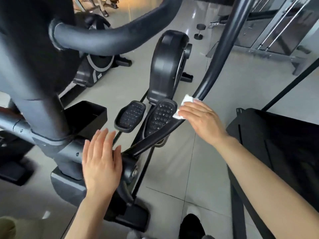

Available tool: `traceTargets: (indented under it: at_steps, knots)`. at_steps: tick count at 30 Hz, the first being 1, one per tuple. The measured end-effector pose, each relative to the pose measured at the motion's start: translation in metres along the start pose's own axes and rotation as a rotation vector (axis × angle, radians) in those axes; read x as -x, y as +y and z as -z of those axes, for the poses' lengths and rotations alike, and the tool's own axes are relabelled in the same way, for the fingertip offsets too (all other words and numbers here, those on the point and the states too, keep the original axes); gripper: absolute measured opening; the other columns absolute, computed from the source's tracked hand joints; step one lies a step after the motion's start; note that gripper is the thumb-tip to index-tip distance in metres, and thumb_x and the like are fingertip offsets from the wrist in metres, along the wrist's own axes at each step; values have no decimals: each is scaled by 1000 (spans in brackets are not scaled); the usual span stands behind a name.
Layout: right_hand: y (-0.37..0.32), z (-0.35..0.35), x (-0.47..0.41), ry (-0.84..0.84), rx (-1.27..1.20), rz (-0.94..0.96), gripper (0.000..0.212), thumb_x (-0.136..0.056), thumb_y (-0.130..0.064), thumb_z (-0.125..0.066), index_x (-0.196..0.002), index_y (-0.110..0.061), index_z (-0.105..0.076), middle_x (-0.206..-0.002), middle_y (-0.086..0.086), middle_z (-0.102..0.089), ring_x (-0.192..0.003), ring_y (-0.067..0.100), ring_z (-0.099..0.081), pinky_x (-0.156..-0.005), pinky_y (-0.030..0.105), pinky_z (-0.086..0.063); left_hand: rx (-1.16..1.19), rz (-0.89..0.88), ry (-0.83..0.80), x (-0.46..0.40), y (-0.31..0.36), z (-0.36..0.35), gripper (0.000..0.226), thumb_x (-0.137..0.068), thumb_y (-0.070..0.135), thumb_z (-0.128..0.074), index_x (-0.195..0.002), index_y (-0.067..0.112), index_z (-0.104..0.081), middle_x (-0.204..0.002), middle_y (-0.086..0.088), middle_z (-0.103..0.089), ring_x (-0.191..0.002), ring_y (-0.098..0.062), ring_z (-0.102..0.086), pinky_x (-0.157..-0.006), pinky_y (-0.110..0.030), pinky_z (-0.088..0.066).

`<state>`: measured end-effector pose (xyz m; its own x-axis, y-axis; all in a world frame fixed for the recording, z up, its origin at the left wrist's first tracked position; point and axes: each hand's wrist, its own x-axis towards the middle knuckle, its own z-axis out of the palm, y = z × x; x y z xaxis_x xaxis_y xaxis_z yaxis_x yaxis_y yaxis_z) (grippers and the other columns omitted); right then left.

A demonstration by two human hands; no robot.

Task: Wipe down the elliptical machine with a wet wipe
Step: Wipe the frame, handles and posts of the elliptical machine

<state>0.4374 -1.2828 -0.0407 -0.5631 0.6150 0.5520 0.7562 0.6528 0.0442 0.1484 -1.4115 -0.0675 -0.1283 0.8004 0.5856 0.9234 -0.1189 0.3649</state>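
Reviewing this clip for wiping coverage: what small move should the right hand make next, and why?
Probably slide the wet wipe further along the curved black bar: the right hand already presses it against the bar's lower stretch, and the left hand is open and free.

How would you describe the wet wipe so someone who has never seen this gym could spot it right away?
Start at the elliptical machine with its two studded black pedals. Just right of the right-hand pedal, a long curved black arm bar sweeps down. The wet wipe is the small crumpled white sheet under the right hand against that bar, the only white thing among dark parts.
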Motion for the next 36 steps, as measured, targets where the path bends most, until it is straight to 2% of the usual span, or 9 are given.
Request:
traceTargets:
  at_steps: [5,8,12,16,21,26,30,34,36]
  knots:
    - [0,28,32,141,-696,-556,26,-101,-9,-45,-104,-7,-71,-110,-11,-69,-103,-5,-59,-89,13,-43,345,-212,-64,-15,105,-20,29,-86,4,-51,-108,17,-66,-109,2,-70,-93,-15,-63,-79,-28,-47]
    - [26,36,59,126,-1225,-1104,24,-101,-11,-48,-91,-19,-68,-89,-17,-68,-85,3,-57,-77,20,-42,610,-20,-216,-23,172,-62,20,-89,28,-56,-108,29,-62,-100,15,-67,-92,-3,-63,-78,-19,-48]
    - [84,43,84,1,-1650,-1494,23,-100,-20,-49,-115,-9,-63,-108,12,-68,-86,24,-63,-69,33,-51,741,395,-428,-31,238,-127,39,-90,49,-60,-123,30,-53,-111,14,-60,-102,3,-57,-85,-15,-45]
    - [123,57,89,-72,-1881,-1497,46,-93,-48,-45,-110,-10,-66,-106,9,-73,-90,21,-71,-74,36,-56,890,719,-471,-50,273,-163,10,-88,28,-67,-98,25,-66,-84,12,-70,-76,-1,-64,-76,-23,-54]
    - [168,41,75,-72,-1766,-1415,22,-91,-21,-56,-111,-14,-65,-98,6,-74,-86,19,-71,-71,31,-58,943,857,-404,-83,285,-199,14,-88,7,-69,-80,19,-65,-61,9,-66,-64,-9,-61,-66,-25,-52]
    - [219,9,36,-104,-1803,-1437,25,-98,-17,-50,-117,-8,-63,-108,12,-72,-96,25,-70,-76,37,-57,1051,945,-312,-127,288,-244,9,-92,7,-62,-84,10,-63,-71,-2,-64,-66,-15,-57,-60,-21,-44]
    - [268,-28,-13,-140,-1752,-1394,27,-97,-17,-51,-117,-4,-62,-110,18,-70,-88,25,-68,-65,32,-57,1150,948,-222,-180,289,-280,18,-82,27,-68,-87,11,-64,-84,-18,-66,-78,-25,-62,-73,-39,-51]
    - [289,-58,-76,-240,-1794,-1279,25,-98,-16,-49,-114,-4,-64,-103,16,-72,-87,23,-70,-64,31,-56,1121,1005,-69,-227,274,-302,20,-81,29,-77,-80,13,-64,-73,-10,-63,-74,-27,-59,-65,-36,-54]
    - [289,-69,-108,-338,-1901,-1192,26,-99,-19,-47,-110,-5,-66,-99,14,-73,-87,23,-71,-66,31,-57,1073,1068,28,-242,259,-305,20,-77,39,-74,-76,20,-66,-74,-10,-63,-74,-29,-59,-74,-49,-54]
